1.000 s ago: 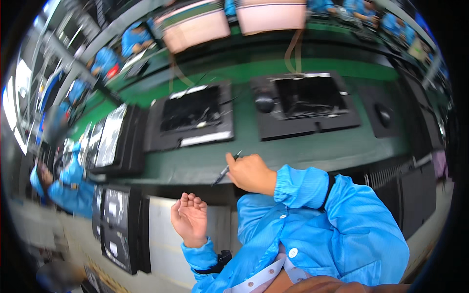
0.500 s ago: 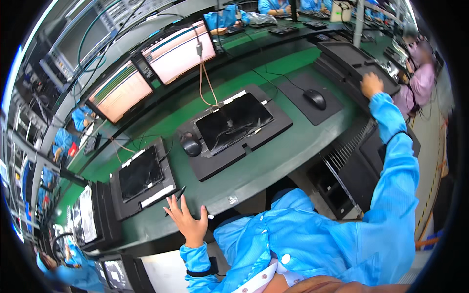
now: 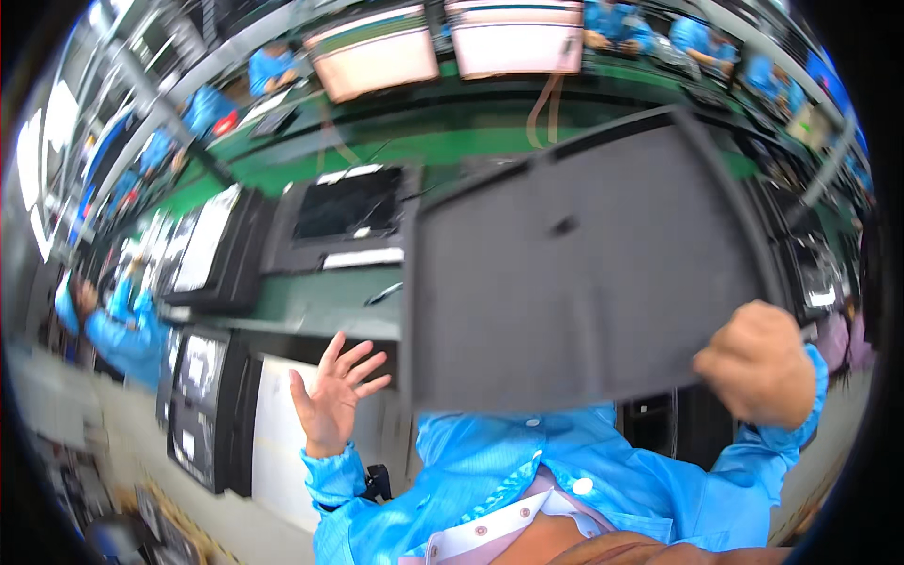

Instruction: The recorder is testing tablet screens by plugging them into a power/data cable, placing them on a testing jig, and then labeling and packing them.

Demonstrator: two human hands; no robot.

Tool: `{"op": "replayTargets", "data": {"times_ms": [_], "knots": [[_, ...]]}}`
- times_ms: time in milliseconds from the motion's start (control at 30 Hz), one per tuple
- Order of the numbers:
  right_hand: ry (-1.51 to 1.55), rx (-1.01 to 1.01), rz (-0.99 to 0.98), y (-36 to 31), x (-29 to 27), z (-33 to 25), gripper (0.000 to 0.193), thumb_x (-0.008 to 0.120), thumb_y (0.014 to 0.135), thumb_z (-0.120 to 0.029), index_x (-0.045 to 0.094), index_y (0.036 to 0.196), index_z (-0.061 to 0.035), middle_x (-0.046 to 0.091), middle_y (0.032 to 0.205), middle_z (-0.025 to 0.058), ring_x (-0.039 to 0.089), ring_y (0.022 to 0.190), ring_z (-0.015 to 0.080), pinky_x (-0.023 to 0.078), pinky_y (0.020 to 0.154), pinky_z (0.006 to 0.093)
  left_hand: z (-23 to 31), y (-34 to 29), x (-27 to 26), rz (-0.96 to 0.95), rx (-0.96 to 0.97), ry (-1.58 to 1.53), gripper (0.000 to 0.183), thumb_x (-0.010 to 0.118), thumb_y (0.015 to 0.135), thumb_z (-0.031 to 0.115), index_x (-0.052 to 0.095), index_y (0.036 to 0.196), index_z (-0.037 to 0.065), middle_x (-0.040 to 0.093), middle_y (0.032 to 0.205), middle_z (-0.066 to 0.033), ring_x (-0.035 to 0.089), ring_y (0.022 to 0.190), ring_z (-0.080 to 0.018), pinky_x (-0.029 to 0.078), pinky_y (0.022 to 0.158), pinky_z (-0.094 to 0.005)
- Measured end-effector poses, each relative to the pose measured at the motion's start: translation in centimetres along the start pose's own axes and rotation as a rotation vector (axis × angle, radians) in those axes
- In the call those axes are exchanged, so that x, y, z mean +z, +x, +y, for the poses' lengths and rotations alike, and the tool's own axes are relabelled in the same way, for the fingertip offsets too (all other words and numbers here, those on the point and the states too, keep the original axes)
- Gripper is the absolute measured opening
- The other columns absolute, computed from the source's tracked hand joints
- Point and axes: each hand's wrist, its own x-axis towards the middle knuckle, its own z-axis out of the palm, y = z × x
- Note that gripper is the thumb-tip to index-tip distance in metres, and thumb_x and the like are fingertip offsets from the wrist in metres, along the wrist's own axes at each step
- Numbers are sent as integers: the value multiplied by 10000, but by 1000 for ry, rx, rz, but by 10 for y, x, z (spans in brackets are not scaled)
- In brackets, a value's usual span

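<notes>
A large dark grey foam tray (image 3: 584, 282) with a raised rim is held up in front of me, tilted. My right hand (image 3: 758, 367) is closed on its lower right corner. To the left of the tray, my left hand (image 3: 341, 391) is held up with its fingers spread, touching nothing. Beyond it on the bench lie a pen (image 3: 384, 294) and a black tablet-like screen (image 3: 348, 204) set in a foam tray (image 3: 282, 240). The raised tray hides most of the middle of the bench, including nearly all of a second foam tray there.
Two lit monitors (image 3: 372, 58) stand at the back of the green bench (image 3: 320, 306). Stacked black trays (image 3: 240, 254) are at the bench's left end, and more (image 3: 202, 414) stand below them. Co-workers in blue (image 3: 118, 330) sit to the left and across the bench.
My right hand has lifted a foam tray from the right end of the bench and brought it in front of me. My left hand has drawn back from beside the pen; my view has turned left.
</notes>
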Motion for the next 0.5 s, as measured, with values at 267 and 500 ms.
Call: {"op": "replayTargets", "data": {"times_ms": [267, 500], "knots": [[379, -892, 15, 193, 186, -97, 195, 611, 783, -203, 625, 924, -68, 518, 882, 24, 541, 876, 175, 449, 738, 297, -12, -221, -103, 1056, -48, 425, 691, 656, 968, 110, 298, 1545, -19, 596, 1316, -164, 620, 1134, -228, 513, 959, -341], [619, -931, 58, 299, 357, -234, 184, 685, 780, -147, 628, 944, -84, 570, 955, 55, 570, 998, 234, 450, 889, 370, -67, -344, -220, 1508, -52, 517, 462, 639, 966, 167, 529, 1345, -73, 617, 1268, -208, 617, 1151, -309, 492, 992, -385]]}}
